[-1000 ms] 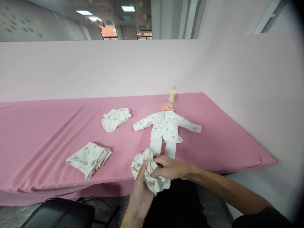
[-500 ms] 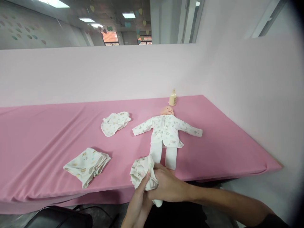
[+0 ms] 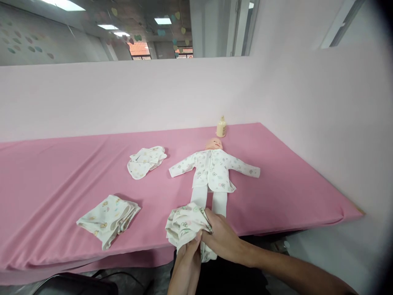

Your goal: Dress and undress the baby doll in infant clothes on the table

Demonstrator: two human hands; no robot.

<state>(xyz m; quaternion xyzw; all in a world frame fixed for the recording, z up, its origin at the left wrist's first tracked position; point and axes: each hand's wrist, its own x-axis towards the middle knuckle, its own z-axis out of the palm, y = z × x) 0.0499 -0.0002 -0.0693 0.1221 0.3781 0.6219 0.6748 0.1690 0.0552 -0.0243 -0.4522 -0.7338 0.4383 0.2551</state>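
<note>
Through the head view, the only one I have, I count two bare hands and one bunched cloth between them, white with a small print. The left hand (image 3: pixel 189 256) grips the bunched cloth (image 3: pixel 186 223) from below, thumb up against it; the right hand (image 3: pixel 222 235) grasps its right side, fingers curled into the folds. I find the cloth at the near edge of one pink-covered table (image 3: pixel 285 192), in front of the doll's feet, with a lower part hanging between the hands. I cannot tell whether it touches the table.

I count one doll (image 3: pixel 214 144), lying face up, its head toward the wall (image 3: pixel 123 98). It wears one printed white jacket (image 3: pixel 211 170), two sleeves spread wide, and its two legs (image 3: pixel 219 201) are covered in white; the bunched cloth and the right hand hide their lower ends from me. One pale yellow bottle (image 3: pixel 221 128) stands upright just beyond the head.

To the left I count two more printed white cloths, well apart: one folded cloth (image 3: pixel 107 219) near the front edge, one crumpled cloth (image 3: pixel 146 161) farther back. Below the table I see part of one black chair (image 3: pixel 76 285).
</note>
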